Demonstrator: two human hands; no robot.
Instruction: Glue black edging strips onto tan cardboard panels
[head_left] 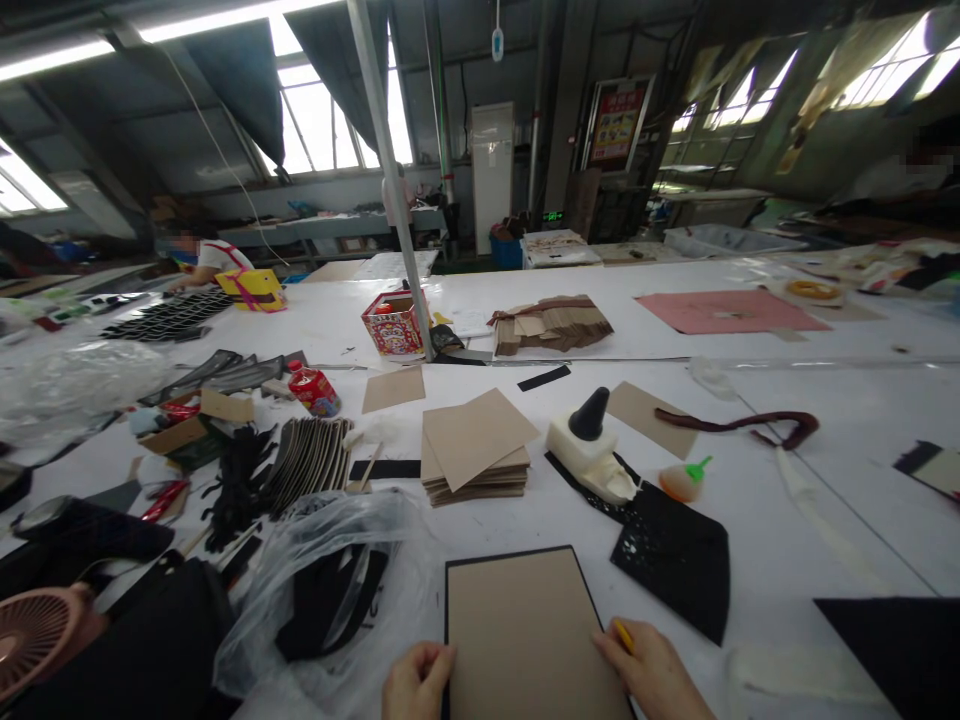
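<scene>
A beige cardboard sheet [525,630] with a black border showing along its edges lies before me. My left hand [416,684] is closed on its left edge, thumb on top. At the right edge, my right hand [654,668] pinches the board, and a short yellow tool [624,637] pokes out between its fingers. Most of that tool is hidden, so its kind is unclear. Beyond the board sits a stack of beige cardboard sheets [476,445], the top one turned askew. To its right, a white glue bottle with a black cone nozzle [589,430] rests on black material.
A clear plastic bag [330,600] with black pieces lies left of the board. Farther left are a pink fan [37,635], black strips [311,460] and a red bottle [313,388]. A metal post [394,180] rises mid-table. A small green-tipped bottle [682,482] lies right.
</scene>
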